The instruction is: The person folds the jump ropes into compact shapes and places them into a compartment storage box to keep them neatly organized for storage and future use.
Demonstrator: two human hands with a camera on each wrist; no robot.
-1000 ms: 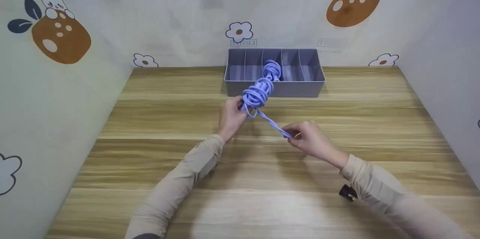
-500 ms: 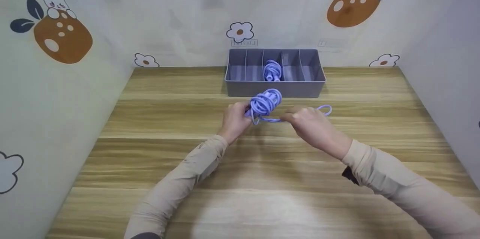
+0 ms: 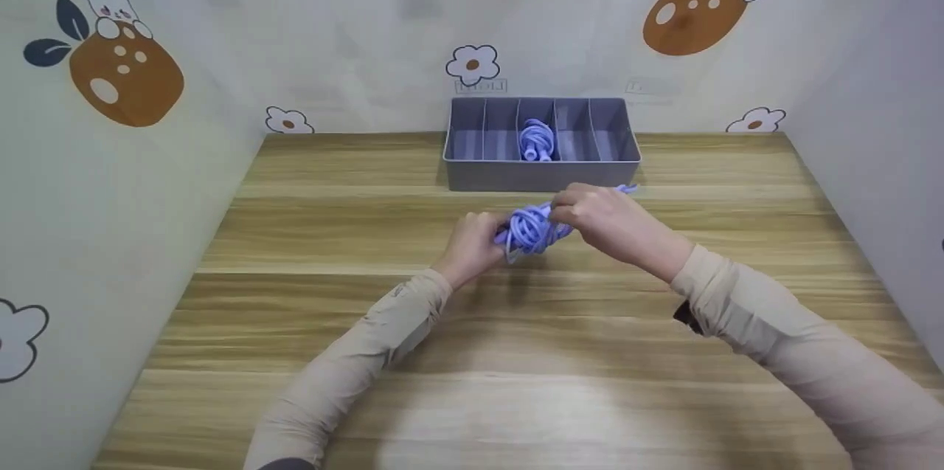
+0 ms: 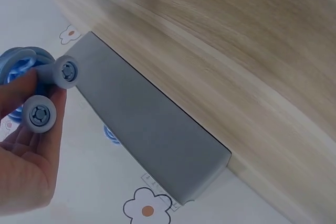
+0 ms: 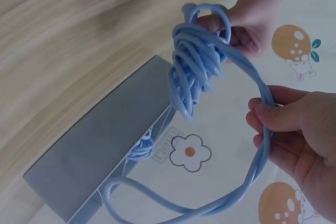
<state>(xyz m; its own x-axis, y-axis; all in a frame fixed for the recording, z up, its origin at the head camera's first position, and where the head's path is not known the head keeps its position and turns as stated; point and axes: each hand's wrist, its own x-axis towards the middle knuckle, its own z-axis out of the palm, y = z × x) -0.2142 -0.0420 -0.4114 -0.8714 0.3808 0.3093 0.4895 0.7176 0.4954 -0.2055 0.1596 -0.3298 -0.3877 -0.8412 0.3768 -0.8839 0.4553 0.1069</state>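
Note:
A lilac-blue jump rope (image 3: 528,231) is wound in a bundle around its own handles, held over the table in front of the box. My left hand (image 3: 472,249) grips it by the handle ends; in the left wrist view the round caps of two handles (image 4: 40,114) stick out between thumb and fingers. My right hand (image 3: 616,223) pinches the doubled free length of rope (image 5: 258,163), which hangs in a curve and ends in a loop. Inside the middle compartment of the grey divided box (image 3: 542,176), a second wound jump rope (image 3: 537,138) lies with its handle ends facing me.
The box stands at the back of the wood-grain table (image 3: 332,344), close to the patterned back wall (image 3: 369,35). Side walls rise along the table's left and right edges. A dark strap (image 3: 687,316) shows at the right sleeve.
The held bundle has come back from the box's front edge, toward me and slightly right. My right hand has moved up and over, carrying the free rope round the bundle's far end.

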